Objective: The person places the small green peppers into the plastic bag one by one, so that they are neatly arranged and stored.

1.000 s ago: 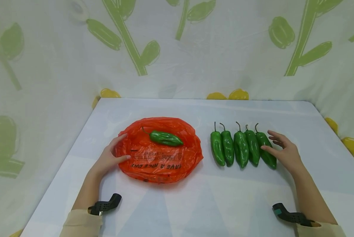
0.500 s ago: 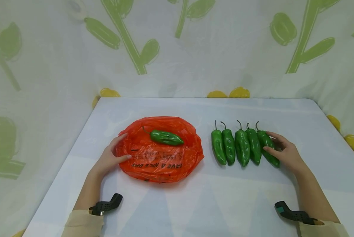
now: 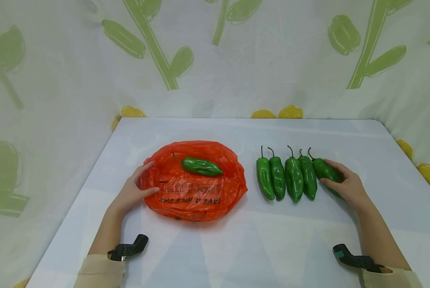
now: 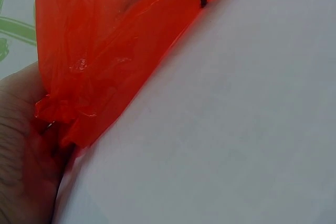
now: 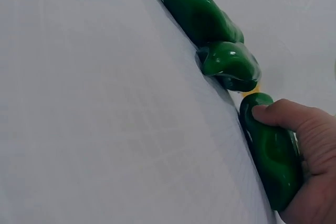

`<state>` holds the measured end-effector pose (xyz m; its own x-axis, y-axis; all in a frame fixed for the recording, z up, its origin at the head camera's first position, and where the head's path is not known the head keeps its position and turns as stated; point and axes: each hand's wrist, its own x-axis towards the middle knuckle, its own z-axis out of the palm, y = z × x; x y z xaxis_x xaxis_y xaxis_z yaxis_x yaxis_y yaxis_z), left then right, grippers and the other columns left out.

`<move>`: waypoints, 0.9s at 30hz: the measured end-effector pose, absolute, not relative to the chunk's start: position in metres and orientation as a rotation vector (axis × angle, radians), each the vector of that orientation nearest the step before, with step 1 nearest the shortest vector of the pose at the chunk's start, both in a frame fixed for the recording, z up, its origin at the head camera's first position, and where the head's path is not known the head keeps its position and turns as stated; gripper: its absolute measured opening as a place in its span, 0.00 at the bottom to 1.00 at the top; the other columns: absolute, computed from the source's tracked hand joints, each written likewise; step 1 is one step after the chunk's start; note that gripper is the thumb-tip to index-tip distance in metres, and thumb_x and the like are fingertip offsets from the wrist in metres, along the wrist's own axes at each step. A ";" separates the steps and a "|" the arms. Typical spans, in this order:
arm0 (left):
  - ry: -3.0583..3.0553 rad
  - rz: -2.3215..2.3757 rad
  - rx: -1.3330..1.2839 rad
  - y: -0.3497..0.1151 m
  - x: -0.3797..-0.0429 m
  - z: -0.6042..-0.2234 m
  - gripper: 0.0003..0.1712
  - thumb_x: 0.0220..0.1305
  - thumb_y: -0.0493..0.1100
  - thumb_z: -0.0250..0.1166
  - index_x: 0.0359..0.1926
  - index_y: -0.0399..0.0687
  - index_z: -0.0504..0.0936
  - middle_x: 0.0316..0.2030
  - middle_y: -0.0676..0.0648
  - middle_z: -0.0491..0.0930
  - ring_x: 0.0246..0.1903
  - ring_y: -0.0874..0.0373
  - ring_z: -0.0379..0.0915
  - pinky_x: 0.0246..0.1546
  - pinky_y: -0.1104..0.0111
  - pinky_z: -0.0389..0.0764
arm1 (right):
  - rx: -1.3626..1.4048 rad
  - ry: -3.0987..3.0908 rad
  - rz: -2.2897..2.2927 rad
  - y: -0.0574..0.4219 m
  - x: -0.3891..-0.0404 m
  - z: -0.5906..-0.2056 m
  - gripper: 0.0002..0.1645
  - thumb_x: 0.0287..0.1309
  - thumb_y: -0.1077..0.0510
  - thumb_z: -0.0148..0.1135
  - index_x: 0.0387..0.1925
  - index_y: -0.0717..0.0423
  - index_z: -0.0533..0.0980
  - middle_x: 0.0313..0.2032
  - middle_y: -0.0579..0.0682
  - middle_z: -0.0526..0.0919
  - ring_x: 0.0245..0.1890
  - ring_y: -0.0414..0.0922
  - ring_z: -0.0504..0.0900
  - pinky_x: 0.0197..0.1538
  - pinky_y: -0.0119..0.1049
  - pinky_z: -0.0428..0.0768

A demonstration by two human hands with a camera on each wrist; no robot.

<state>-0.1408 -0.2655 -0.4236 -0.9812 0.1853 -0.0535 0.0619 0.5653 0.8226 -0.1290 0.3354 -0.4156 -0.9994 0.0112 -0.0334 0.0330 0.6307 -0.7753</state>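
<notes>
A red plastic bag (image 3: 191, 212) with black lettering lies spread like a shallow bowl on the left half of the table. Inside it rests one green pepper (image 3: 202, 166). At the bag's left edge my left hand (image 3: 128, 194) holds the rim; the left wrist view shows the film (image 4: 105, 82) bunched against the palm. My right hand (image 3: 351, 188) grips the rightmost green pepper (image 3: 325, 169) of a row, thumb on the near side, fingers beyond it. In the right wrist view the thumb presses on that pepper (image 5: 275, 156), which sits at the table surface.
Several more green peppers (image 3: 295, 180) lie side by side between the bag and my right hand, stems pointing away. The white table (image 3: 236, 248) ends at a plant-patterned cloth (image 3: 279, 72) behind. Black wrist cameras (image 3: 128, 248) are strapped to both forearms.
My right hand has closed on the rightmost pepper, which has turned to a more slanted angle with its tip swung to the right. The left hand and bag have stayed put.
</notes>
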 end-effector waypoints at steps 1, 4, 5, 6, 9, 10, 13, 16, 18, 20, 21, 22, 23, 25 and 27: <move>2.658 1.391 0.213 -0.266 -0.141 -0.424 0.50 0.52 0.49 0.71 0.72 0.57 0.54 0.71 0.43 0.53 0.70 0.41 0.43 0.62 0.36 0.56 | 0.050 2.808 -1.347 0.336 -0.129 -0.415 0.43 0.59 0.49 0.63 0.72 0.49 0.55 0.69 0.68 0.55 0.65 0.69 0.54 0.62 0.67 0.57; 2.655 1.396 0.214 -0.266 -0.141 -0.424 0.50 0.52 0.49 0.71 0.72 0.57 0.54 0.71 0.43 0.53 0.70 0.41 0.43 0.62 0.37 0.56 | 0.089 2.807 -1.352 0.337 -0.127 -0.416 0.42 0.58 0.48 0.63 0.71 0.45 0.57 0.69 0.60 0.58 0.64 0.61 0.58 0.63 0.49 0.63; 2.654 1.398 0.214 -0.266 -0.141 -0.425 0.50 0.52 0.49 0.71 0.72 0.57 0.54 0.71 0.43 0.53 0.71 0.41 0.43 0.62 0.37 0.56 | 0.104 2.806 -1.354 0.337 -0.127 -0.416 0.42 0.58 0.48 0.64 0.71 0.43 0.57 0.68 0.56 0.60 0.63 0.57 0.59 0.61 0.43 0.64; 2.655 1.399 0.214 -0.266 -0.141 -0.425 0.50 0.52 0.49 0.71 0.72 0.57 0.54 0.71 0.43 0.53 0.70 0.41 0.43 0.62 0.37 0.56 | 0.117 2.808 -1.350 0.338 -0.127 -0.416 0.42 0.58 0.48 0.64 0.71 0.43 0.58 0.68 0.52 0.62 0.62 0.53 0.60 0.59 0.38 0.64; 2.657 1.399 0.213 -0.266 -0.141 -0.425 0.50 0.52 0.49 0.71 0.72 0.57 0.54 0.71 0.43 0.53 0.70 0.41 0.44 0.62 0.37 0.57 | 0.162 2.790 -1.374 0.339 -0.128 -0.415 0.42 0.57 0.47 0.65 0.70 0.41 0.59 0.64 0.42 0.65 0.60 0.45 0.62 0.59 0.34 0.64; 2.658 1.399 0.213 -0.266 -0.141 -0.425 0.50 0.52 0.49 0.71 0.72 0.57 0.54 0.71 0.43 0.53 0.70 0.41 0.44 0.62 0.37 0.57 | 0.174 2.780 -1.386 0.339 -0.128 -0.415 0.42 0.56 0.47 0.65 0.70 0.41 0.59 0.63 0.40 0.65 0.60 0.44 0.61 0.60 0.36 0.64; 2.657 1.399 0.212 -0.266 -0.141 -0.425 0.50 0.53 0.49 0.71 0.72 0.57 0.54 0.71 0.43 0.53 0.70 0.41 0.44 0.62 0.37 0.56 | 0.200 2.745 -1.434 0.339 -0.128 -0.412 0.42 0.56 0.47 0.66 0.70 0.40 0.59 0.61 0.34 0.65 0.60 0.43 0.61 0.63 0.38 0.63; 2.652 1.400 0.215 -0.265 -0.141 -0.425 0.49 0.53 0.49 0.71 0.72 0.57 0.54 0.71 0.43 0.53 0.70 0.41 0.43 0.62 0.37 0.55 | 0.190 2.742 -1.476 0.340 -0.126 -0.410 0.41 0.56 0.48 0.66 0.69 0.39 0.60 0.57 0.28 0.65 0.57 0.36 0.62 0.58 0.26 0.64; 2.650 1.399 0.217 -0.264 -0.142 -0.424 0.49 0.53 0.49 0.71 0.72 0.57 0.54 0.71 0.43 0.53 0.71 0.41 0.43 0.63 0.37 0.55 | 0.159 2.746 -1.505 0.340 -0.124 -0.409 0.40 0.56 0.50 0.66 0.69 0.38 0.61 0.54 0.25 0.65 0.53 0.30 0.62 0.51 0.20 0.65; 2.650 1.394 0.215 -0.264 -0.142 -0.424 0.49 0.53 0.49 0.71 0.72 0.57 0.54 0.71 0.43 0.53 0.71 0.41 0.43 0.63 0.36 0.55 | 0.116 2.749 -1.530 0.340 -0.123 -0.406 0.39 0.57 0.52 0.66 0.68 0.38 0.62 0.53 0.23 0.65 0.50 0.26 0.62 0.46 0.16 0.64; 2.648 1.394 0.213 -0.264 -0.142 -0.423 0.49 0.53 0.49 0.71 0.72 0.58 0.54 0.71 0.43 0.53 0.71 0.42 0.43 0.63 0.37 0.54 | 0.086 2.751 -1.535 0.339 -0.123 -0.405 0.38 0.57 0.53 0.66 0.68 0.39 0.62 0.52 0.22 0.64 0.50 0.25 0.62 0.44 0.14 0.64; 2.648 1.394 0.211 -0.264 -0.142 -0.423 0.49 0.53 0.49 0.71 0.72 0.58 0.54 0.71 0.43 0.53 0.71 0.42 0.43 0.63 0.37 0.54 | 0.050 2.750 -1.545 0.339 -0.122 -0.404 0.38 0.57 0.54 0.65 0.68 0.40 0.63 0.52 0.22 0.65 0.49 0.25 0.62 0.44 0.13 0.64; 2.648 1.394 0.208 -0.265 -0.141 -0.423 0.49 0.53 0.49 0.71 0.72 0.58 0.54 0.71 0.43 0.53 0.71 0.42 0.43 0.63 0.37 0.54 | 0.018 2.749 -1.549 0.338 -0.122 -0.402 0.38 0.57 0.55 0.65 0.68 0.41 0.63 0.52 0.22 0.65 0.49 0.24 0.63 0.44 0.13 0.64; 2.653 1.389 0.205 -0.265 -0.141 -0.422 0.49 0.54 0.49 0.70 0.72 0.58 0.54 0.71 0.43 0.53 0.71 0.42 0.43 0.63 0.37 0.54 | -0.037 2.754 -1.546 0.337 -0.123 -0.399 0.37 0.57 0.57 0.65 0.68 0.43 0.63 0.51 0.22 0.64 0.49 0.24 0.63 0.43 0.11 0.65; 2.656 1.387 0.204 -0.266 -0.140 -0.421 0.49 0.54 0.49 0.70 0.72 0.58 0.53 0.71 0.43 0.53 0.71 0.42 0.43 0.63 0.37 0.55 | -0.081 2.757 -1.540 0.335 -0.123 -0.396 0.37 0.57 0.58 0.65 0.68 0.45 0.63 0.51 0.21 0.64 0.49 0.23 0.64 0.43 0.11 0.65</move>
<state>-0.1403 -0.2655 -0.4214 -0.9814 0.1827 -0.0592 0.0558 0.5663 0.8223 -0.1229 0.3355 -0.3956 -0.9985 -0.0365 0.0403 -0.0534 0.5232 -0.8505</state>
